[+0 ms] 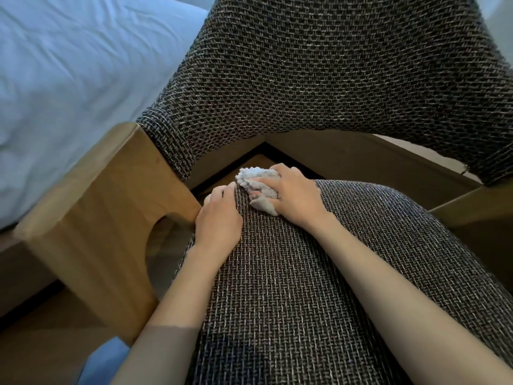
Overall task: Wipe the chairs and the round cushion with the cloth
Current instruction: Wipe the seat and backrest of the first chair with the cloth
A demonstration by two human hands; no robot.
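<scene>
Wiping is under way on the chair [319, 79]: the right hand [297, 198] presses the bunched white cloth [256, 176] onto the far-left corner of the seat [305, 287], fingers curled into the wad and gripping it. The left hand [219, 218] steadies things, fingers curled over the seat's left edge beside the wooden armrest [91, 207]. Next, I'd judge, come long strokes toward the near edge under steady pressure. Count: 1 chair, 1 cloth, 2 hands; no round cushion in view. A bed [69, 65] lies far left.
</scene>
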